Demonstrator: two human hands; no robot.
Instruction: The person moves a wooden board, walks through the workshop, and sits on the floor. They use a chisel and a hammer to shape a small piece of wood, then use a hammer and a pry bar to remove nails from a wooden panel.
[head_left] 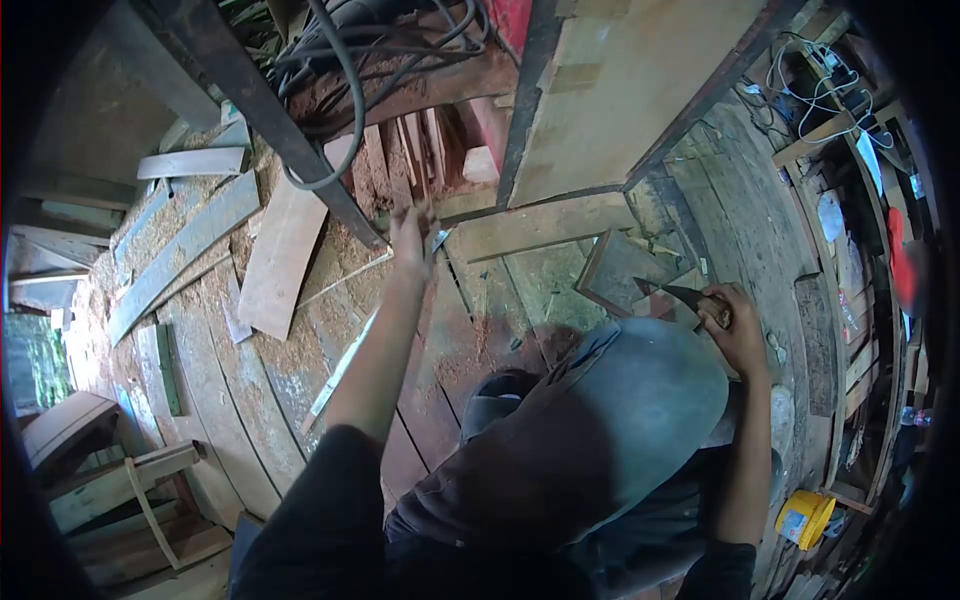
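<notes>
My left hand (410, 238) reaches out to the wooden strips (430, 150) stacked under the bench, its fingers somewhat blurred and apart, with nothing visible between them. A small bluish-white item (441, 240) lies just right of it. On the right, my right hand (732, 318) is closed round the handle of a dark pointed tool (682, 294), whose tip points left. The tool is over a wooden block (625, 270) on the floorboards, beside my bent knee (660, 390).
A pale panel (610, 90) with dark edges stands ahead, near coiled black cables (370, 60). Curved boards (190, 255) and sawdust cover the floor at left. A plank (540, 225) lies ahead. At lower right is a yellow bucket (805, 518).
</notes>
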